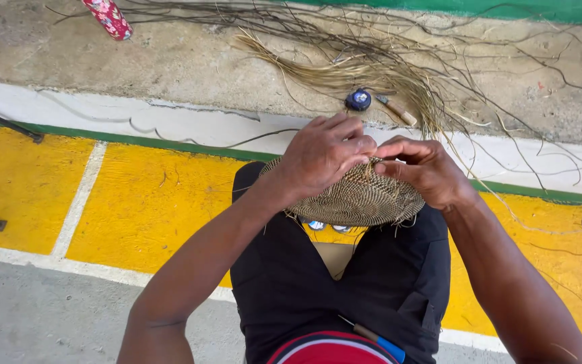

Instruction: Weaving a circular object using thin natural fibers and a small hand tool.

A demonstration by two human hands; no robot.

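Lap-level, I keep L hand (321, 158) and R hand (426, 172) pinched on woven disc (362, 199) rim, tension even w/ each stitch.

Open yellow floor (149, 202) leftward; ahead, tangled fibre strands (372, 67), blue spool (358, 100) and knife (397, 110).

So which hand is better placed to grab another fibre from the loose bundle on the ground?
Probably the right hand: it lies nearer the straw bundle, while the left hand covers the woven disc.
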